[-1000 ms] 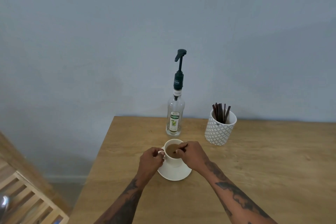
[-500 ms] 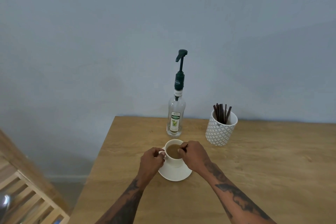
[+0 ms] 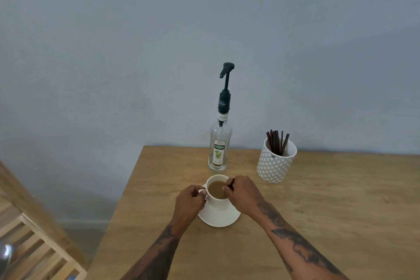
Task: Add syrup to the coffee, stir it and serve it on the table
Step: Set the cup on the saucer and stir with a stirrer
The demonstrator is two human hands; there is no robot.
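A white cup (image 3: 216, 201) of light brown coffee (image 3: 215, 188) stands on a white saucer (image 3: 219, 218) near the table's left side. My left hand (image 3: 191, 202) pinches the cup's handle. My right hand (image 3: 243, 195) is over the cup's right rim, its fingers closed on a dark stir stick (image 3: 231, 185) whose lower end dips into the coffee. Behind the cup stands a clear syrup bottle (image 3: 219, 148) with a dark green pump, untouched.
A white patterned pot (image 3: 275, 163) holding several dark stir sticks stands at the back right of the wooden table (image 3: 329, 200). The table's left edge is close to the cup. A slatted wooden rack (image 3: 34, 248) sits lower left, by the blue wall.
My right hand has shifted slightly over the cup, moving the stick in the coffee. My left hand stays on the handle.
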